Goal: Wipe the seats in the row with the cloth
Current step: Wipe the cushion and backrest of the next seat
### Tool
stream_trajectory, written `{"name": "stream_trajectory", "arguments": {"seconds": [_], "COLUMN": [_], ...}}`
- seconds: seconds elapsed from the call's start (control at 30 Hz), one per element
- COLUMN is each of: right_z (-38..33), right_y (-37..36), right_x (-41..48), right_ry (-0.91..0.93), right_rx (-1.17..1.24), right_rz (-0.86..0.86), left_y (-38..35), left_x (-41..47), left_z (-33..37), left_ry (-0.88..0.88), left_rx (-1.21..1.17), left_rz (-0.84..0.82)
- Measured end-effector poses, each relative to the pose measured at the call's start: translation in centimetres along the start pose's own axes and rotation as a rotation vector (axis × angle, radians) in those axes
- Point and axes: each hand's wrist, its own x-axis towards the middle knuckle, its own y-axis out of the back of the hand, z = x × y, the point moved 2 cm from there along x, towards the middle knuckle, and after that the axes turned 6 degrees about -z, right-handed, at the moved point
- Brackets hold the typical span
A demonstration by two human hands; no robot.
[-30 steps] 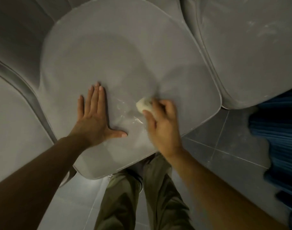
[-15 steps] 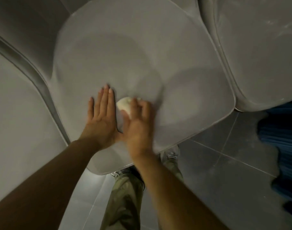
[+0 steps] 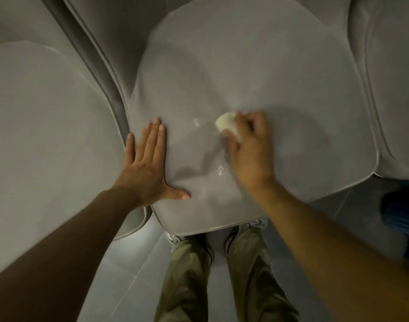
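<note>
At far left sits the left seat [image 3: 48, 135], with no hand on it. Next, the left hand [image 3: 147, 168] lies flat on the near left edge of the middle seat [image 3: 256, 66], fingers straight and together, thumb spread to the right, holding nothing. Between the hands a wet sheen [image 3: 219, 169] glints on that seat.

Then comes the cloth [image 3: 225, 123], a small pale wad pressed to the middle seat near its centre. It sticks out at the far-left side of the right hand [image 3: 251, 147], whose fingers and thumb curl round it. The wad seems to run slantwise, far-left to near-right, though blur makes that uncertain. So the cloth points from the right hand toward the left one, while the seat's right half, which shows no sheen, lies the other way. The next stroke likely has to go there.

Farthest right is the right seat [image 3: 396, 89]. Count: three seats, one cloth, two hands.
</note>
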Motion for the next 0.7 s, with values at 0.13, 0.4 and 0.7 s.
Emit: {"name": "stream_trajectory", "arguments": {"seconds": [0.13, 0.4, 0.7], "right_z": [-3.0, -1.5, -4.7], "right_y": [-1.8, 0.7, -4.0], "right_x": [-4.8, 4.4, -3.6], "right_ry": [0.206, 0.037, 0.3], "right_rx": [-0.033, 0.03, 0.055], "right_rz": [-0.113, 0.039, -0.151], "left_y": [0.2, -0.4, -0.4], "left_x": [-0.2, -1.3, -1.3], "left_z": [-0.3, -2.2, -2.2], "left_ry": [-0.025, 0.036, 0.035], "left_rx": [0.012, 0.018, -0.002], "left_rz": [-0.003, 0.012, 0.023]}}
